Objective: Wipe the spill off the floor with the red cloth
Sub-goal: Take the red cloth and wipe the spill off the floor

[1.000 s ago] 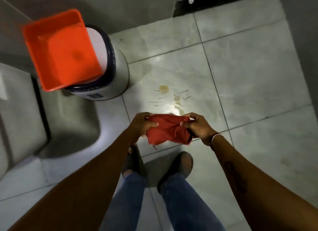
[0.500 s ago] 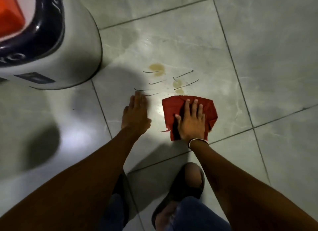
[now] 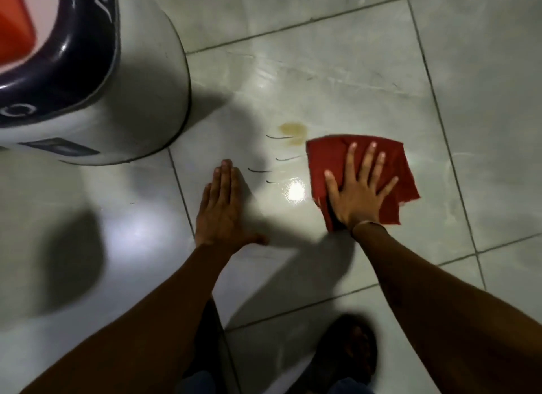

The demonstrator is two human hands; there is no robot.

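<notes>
The red cloth (image 3: pixel 401 170) lies flat on the pale tiled floor (image 3: pixel 352 56). My right hand (image 3: pixel 359 191) presses down on it with fingers spread. A yellowish spill patch (image 3: pixel 293 131) shows on the tile just left of the cloth's upper corner, with a few thin dark strands (image 3: pixel 258 170) below it. My left hand (image 3: pixel 224 211) rests flat on the floor to the left of the strands, holding nothing.
A white bin with a dark rim (image 3: pixel 140 100) stands at the upper left, an orange tub (image 3: pixel 14 27) on top of it. My dark shoe (image 3: pixel 346 352) is at the bottom. A bright light glare (image 3: pixel 296 191) sits on the tile between my hands.
One second ago both hands held the cloth in the air. Half a second ago it lay lower on the floor; now my right hand has pushed it up and right over part of the spill.
</notes>
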